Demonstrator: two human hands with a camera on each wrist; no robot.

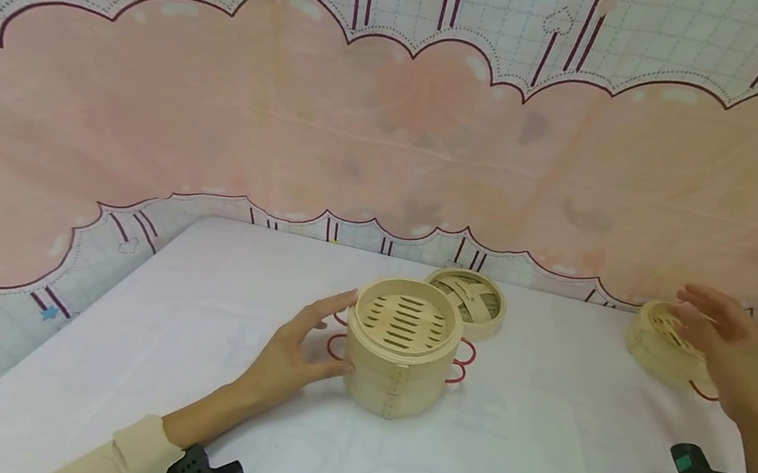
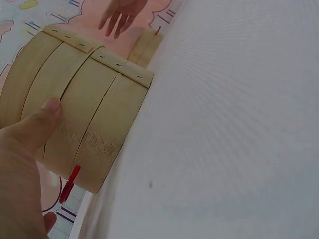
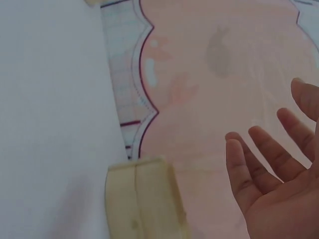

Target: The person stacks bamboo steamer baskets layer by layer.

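Here, from the head, the left hand (image 1: pixel 293 352) holds the side of the steamer (image 1: pixel 395 379), fingers curved wide round it, mid-table (image 1: pixel 536 467). A lid (image 1: pixel 471 297) sits just behind. The right hand (image 1: pixel 739 355) is by a basket (image 1: pixel 656 349). From the left wrist, a red loop (image 2: pixel 70 184) sticks out of the steamer. From the right wrist, the right hand's fingers spread loosely, holding nothing, apart from the basket.
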